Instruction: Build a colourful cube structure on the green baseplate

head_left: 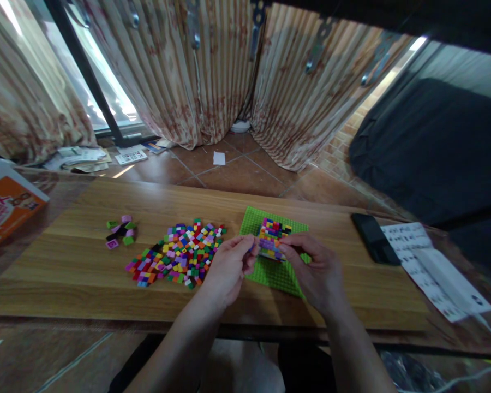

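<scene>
A block build of many colours (272, 232) stands on a green studded baseplate (276, 278). My left hand (231, 265) is at its left side, thumb and fingers pinched together. A speck of blue shows by those fingertips, too small to name. My right hand (317, 267) reaches in from the other side, with thumb and forefinger closed at the build's right side. Whether a loose brick is between them I cannot tell. Left of the baseplate spreads a pile of small coloured toy bricks (184, 254), near my left wrist.
Several larger pink, green and black bricks (121, 232) lie farther left on the wooden table (82, 273). An orange and white box (10, 204) stands at the left end. On the right are a black phone (375, 238) and printed paper sheets (429, 267). Metal hooks (257, 30) hang overhead.
</scene>
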`<state>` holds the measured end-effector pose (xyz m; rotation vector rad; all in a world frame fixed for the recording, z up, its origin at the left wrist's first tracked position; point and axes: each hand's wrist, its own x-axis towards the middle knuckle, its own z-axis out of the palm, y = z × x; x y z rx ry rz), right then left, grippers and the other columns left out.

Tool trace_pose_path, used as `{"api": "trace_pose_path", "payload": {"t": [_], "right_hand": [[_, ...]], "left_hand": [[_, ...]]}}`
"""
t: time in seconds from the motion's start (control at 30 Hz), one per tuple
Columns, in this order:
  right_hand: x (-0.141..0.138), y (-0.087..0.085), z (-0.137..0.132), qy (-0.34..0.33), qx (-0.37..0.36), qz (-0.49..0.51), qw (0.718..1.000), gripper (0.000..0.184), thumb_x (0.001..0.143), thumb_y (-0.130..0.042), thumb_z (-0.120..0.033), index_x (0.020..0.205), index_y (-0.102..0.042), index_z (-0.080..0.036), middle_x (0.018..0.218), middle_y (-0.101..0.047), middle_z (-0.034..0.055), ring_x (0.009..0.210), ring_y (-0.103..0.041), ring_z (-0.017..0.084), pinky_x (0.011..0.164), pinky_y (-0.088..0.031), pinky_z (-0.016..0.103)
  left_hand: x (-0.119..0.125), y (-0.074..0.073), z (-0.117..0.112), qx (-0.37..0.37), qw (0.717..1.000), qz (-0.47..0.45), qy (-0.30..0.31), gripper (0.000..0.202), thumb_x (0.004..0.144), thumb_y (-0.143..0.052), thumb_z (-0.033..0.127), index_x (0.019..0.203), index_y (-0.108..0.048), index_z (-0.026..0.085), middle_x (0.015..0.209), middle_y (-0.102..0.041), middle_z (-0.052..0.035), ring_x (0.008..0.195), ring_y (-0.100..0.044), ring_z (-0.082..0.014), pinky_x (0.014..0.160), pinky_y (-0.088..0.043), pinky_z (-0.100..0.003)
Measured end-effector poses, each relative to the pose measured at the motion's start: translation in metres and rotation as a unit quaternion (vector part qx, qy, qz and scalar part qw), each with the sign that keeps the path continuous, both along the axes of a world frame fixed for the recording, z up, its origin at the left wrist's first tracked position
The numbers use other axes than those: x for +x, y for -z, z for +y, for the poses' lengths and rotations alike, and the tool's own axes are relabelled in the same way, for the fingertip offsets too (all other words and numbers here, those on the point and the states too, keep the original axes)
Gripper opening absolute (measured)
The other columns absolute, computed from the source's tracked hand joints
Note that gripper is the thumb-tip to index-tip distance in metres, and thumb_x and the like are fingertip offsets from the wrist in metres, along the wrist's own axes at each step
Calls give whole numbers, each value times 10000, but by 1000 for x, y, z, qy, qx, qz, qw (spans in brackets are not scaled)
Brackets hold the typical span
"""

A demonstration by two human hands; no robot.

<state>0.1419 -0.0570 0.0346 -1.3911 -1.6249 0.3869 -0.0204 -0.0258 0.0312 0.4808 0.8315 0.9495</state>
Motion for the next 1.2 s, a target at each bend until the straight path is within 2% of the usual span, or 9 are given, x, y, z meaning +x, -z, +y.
{"api": "trace_pose_path", "payload": {"t": [0.1, 0.17, 0.3, 0.53, 0.93, 1.2], "right_hand": [[18, -2, -5, 15, -11, -33, 999, 70, 867, -658, -266, 824, -704, -235, 801, -678, -1, 708, -618, 134, 647, -493, 252], [25, -1, -8, 6, -21, -61, 998, 77, 866, -660, -272, 823, -711, -233, 798, -680, 1, 705, -622, 136, 652, -495, 255], [27, 9, -8, -5, -48, -125, 991, 98, 877, -645, -267, 823, -719, -232, 824, -684, 12, 751, -649, 150, 686, -497, 268], [22, 20, -6, 29, -76, -184, 979, 122, 870, -643, -300, 819, -737, -242, 850, -680, 24, 767, -654, 176, 687, -493, 290], [18, 20, -5, 60, -50, -160, 984, 121, 845, -659, -277, 750, -717, -229, 802, -668, 6, 717, -651, 143, 641, -466, 253], [16, 19, -5, 65, -74, -173, 980, 160, 860, -628, -295, 735, -709, -237, 807, -664, 7, 725, -644, 151, 648, -452, 269]], "left_hand": [[-8, -1, 5, 4, 998, 32, -57, 190, 710, -712, 291, 741, -626, 125, 635, -532, 22, 477, -405, -33, 431, -259, -153], [-12, -1, 7, 6, 997, 38, -72, 187, 713, -709, 292, 745, -629, 125, 640, -535, 22, 480, -408, -34, 438, -274, -153], [-15, 0, 8, 11, 997, 37, -66, 192, 716, -708, 297, 741, -627, 125, 640, -530, 24, 483, -406, -34, 440, -283, -152], [-14, 5, 7, 11, 997, 31, -65, 197, 706, -726, 295, 755, -637, 126, 642, -541, 22, 492, -421, -35, 450, -297, -148], [-15, 2, 6, 18, 998, 31, -60, 202, 710, -726, 301, 744, -628, 128, 651, -545, 23, 493, -422, -33, 451, -294, -149], [-14, 2, 6, 13, 998, 32, -54, 200, 704, -732, 303, 747, -640, 130, 649, -551, 24, 493, -423, -31, 459, -294, -153]]}}
